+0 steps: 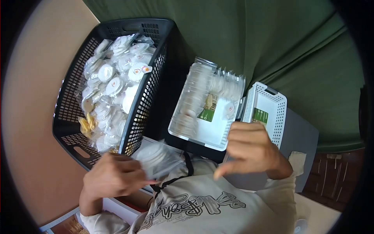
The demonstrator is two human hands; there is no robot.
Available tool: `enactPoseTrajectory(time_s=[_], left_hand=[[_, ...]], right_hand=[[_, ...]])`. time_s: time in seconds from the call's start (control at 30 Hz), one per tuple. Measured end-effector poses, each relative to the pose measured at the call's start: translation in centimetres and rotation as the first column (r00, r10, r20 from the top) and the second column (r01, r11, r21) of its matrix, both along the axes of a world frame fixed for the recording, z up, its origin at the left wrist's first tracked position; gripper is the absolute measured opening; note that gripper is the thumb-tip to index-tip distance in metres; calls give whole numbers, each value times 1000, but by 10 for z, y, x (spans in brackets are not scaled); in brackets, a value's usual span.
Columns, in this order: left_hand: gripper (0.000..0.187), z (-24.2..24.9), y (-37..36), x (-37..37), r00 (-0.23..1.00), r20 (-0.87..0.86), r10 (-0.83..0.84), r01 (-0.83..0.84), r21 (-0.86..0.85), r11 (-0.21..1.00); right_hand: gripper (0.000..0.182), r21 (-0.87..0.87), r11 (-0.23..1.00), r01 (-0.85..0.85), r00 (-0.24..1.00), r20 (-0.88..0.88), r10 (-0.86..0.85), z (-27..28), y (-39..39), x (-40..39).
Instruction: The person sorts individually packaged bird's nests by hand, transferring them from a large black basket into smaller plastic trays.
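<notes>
My left hand (115, 175) is closed on a clear plastic packet (156, 156) with white round pads inside, held in front of my shirt beside the large black basket (134, 113). My right hand (249, 146) holds nothing; its thumb is stretched away from the bent fingers, over the near right corner of a white basket (204, 139). Rows of upright clear packets (194, 93) stand along that basket's left and far sides. A loose small packet (229, 110) lies within it, near a green label (206, 114).
The black basket holds a heap of packets with white round pads (113, 85) and some yellow pieces (87, 124). A second white basket (277, 105) with a green label stands at the right, on a grey surface (296, 128). A green curtain (218, 31) hangs behind.
</notes>
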State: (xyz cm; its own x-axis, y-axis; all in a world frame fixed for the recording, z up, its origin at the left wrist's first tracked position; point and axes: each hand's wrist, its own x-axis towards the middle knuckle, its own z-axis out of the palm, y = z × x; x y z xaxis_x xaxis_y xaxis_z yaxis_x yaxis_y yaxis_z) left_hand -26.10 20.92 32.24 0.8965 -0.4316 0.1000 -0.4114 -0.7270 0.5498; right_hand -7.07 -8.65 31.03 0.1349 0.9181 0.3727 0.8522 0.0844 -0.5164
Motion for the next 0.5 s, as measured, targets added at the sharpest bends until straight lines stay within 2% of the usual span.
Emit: enactPoseTrajectory(time_s=[0.07, 0.13, 0.17, 0.2, 0.27, 0.33, 0.4, 0.47, 0.5], left_hand=[[28, -2, -17, 21, 996, -33, -83, 86, 82, 993], [29, -4, -25, 35, 994, 27, -106, 103, 93, 990], [32, -4, -28, 41, 993, 83, -78, 73, 63, 995], [36, -4, -29, 44, 990, 133, -48, 44, 28, 999], [38, -2, -23, 49, 988, 150, -20, 17, 21, 1000], [36, 3, -12, 46, 997, 34, 72, -72, -15, 997], [35, 2, 6, 36, 990, 44, 136, -134, -30, 990], [31, -1, 27, 26, 930, 24, 367, -365, -57, 929], [28, -2, 38, 23, 906, 35, 421, -419, -57, 906]], right_hand=[[41, 270, 962, -48, 996, -63, 68, -8, 26, -19], [34, 247, 960, -130, 988, -47, 146, -14, 39, -34], [25, 266, 956, -120, 992, 61, 108, -24, 45, -41], [25, 269, 955, -122, 992, 64, 108, -21, 44, -42], [17, 62, 981, -184, 981, -44, 187, -11, 38, -40], [22, 23, 997, -76, 991, -104, 78, -13, 27, -27], [17, -30, 996, 86, 988, -129, -89, -3, 12, -13], [27, -67, 952, 298, 918, -253, -305, -13, -3, -1], [25, -88, 932, 352, 888, -283, -362, -17, -6, 7]])
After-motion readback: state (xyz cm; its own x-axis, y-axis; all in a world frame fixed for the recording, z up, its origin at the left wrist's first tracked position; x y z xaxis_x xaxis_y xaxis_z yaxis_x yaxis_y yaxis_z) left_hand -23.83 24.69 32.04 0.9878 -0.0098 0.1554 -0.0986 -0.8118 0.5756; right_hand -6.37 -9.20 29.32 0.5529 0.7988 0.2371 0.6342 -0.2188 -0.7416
